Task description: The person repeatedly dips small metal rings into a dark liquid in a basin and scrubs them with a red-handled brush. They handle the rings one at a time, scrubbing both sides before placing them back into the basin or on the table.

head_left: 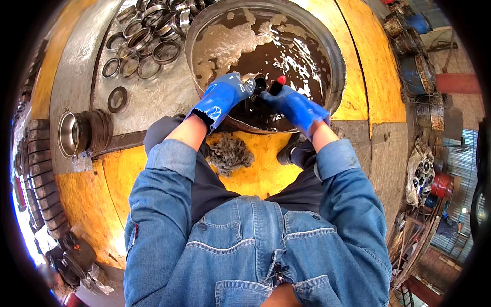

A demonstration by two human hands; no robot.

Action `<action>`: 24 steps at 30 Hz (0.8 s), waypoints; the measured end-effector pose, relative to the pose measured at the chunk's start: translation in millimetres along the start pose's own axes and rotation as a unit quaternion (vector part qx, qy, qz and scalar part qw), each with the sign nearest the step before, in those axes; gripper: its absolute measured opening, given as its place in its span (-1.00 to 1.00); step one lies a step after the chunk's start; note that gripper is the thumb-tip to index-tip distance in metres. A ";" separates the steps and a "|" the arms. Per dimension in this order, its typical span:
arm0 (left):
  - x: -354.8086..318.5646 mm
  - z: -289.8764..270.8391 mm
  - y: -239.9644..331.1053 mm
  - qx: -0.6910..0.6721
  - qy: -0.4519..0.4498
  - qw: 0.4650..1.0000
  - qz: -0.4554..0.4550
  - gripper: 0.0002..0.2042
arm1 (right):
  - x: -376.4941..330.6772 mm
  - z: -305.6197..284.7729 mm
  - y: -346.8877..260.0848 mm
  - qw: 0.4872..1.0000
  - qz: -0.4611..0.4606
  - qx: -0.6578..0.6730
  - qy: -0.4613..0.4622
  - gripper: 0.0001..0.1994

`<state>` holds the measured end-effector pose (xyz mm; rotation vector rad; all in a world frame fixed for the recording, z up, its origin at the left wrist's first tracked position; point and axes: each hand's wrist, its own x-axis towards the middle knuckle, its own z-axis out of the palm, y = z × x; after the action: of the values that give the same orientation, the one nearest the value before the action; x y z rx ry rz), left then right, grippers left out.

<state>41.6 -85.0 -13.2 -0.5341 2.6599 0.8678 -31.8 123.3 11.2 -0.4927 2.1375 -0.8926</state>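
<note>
Both my hands wear blue rubber gloves and are over a large round metal basin (335, 61) of dark, murky liquid with pale foam. My left hand (225, 94) is closed around a metal ring (252, 78), tilted, its far edge catching light. On the right, my right hand (296, 106) is closed on a dark tool with a red tip (281, 80), close beside the ring. What kind of tool it is does not show, as the glove covers most of it. Dark shadow hides the space between the two hands.
Several metal rings (140, 38) lie piled on a grey sheet at the far left, with one ring (117, 100) apart. Nearer stands a stack of larger rings (74, 134). A clump of grey fibres (231, 155) lies between my feet. Drums (413, 74) line the right side.
</note>
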 end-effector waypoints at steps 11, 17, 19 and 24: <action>5.3 4.9 0.0 -0.013 -0.013 1.000 0.024 -0.37 | 32.8 -13.6 20.8 0.775 0.290 0.559 0.063 -0.83; 3.3 5.3 -8.8 -0.012 -0.001 0.999 0.033 -0.35 | -13.5 2.1 -11.4 0.968 0.087 0.231 -0.046 -0.61; 6.6 5.3 -6.2 0.002 -0.016 0.999 0.036 -0.35 | 6.5 13.2 23.2 0.999 -0.008 0.037 -0.010 -0.49; -16.8 -9.1 15.8 -0.080 -0.016 0.996 0.032 -0.43 | 2.3 41.0 17.9 0.950 -0.154 -0.261 0.080 -0.63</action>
<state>48.3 -74.5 8.2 -0.4707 2.6061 1.1060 -2.9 116.1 -22.3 -1.0771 2.4920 -0.5256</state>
